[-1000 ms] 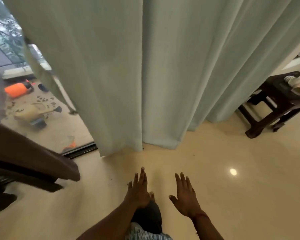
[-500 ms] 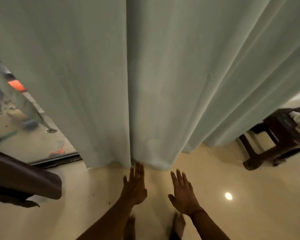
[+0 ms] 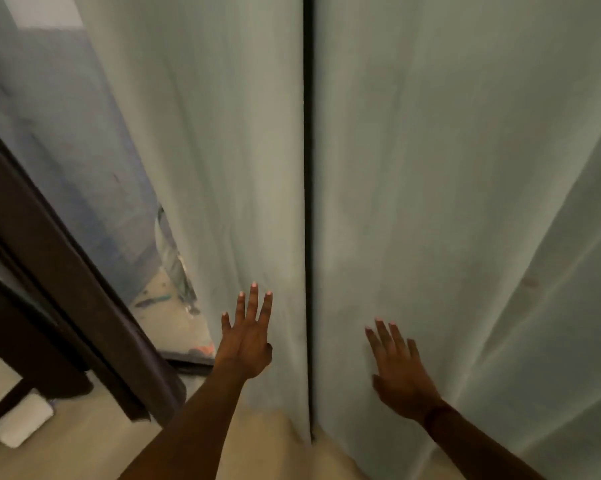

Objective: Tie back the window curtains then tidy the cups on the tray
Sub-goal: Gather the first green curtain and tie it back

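Pale green curtains (image 3: 448, 188) fill most of the view, hanging to the floor with a dark vertical gap between two panels near the middle. My left hand (image 3: 247, 337) is raised in front of the left panel (image 3: 222, 168), fingers straight and close together, close to or touching the cloth. My right hand (image 3: 396, 368) is spread flat in front of the right panel, lower down. Neither hand holds anything. No cups or tray are in view.
A dark wooden frame (image 3: 67, 271) slants across the left side. Window glass (image 3: 84, 174) and outdoor ground show past the left curtain edge. Beige floor (image 3: 84, 455) lies below, with a white object (image 3: 22, 424) at the lower left.
The view has closed in on the curtains and both hands have risen from over the floor to the cloth. The side table at the right has left the view.
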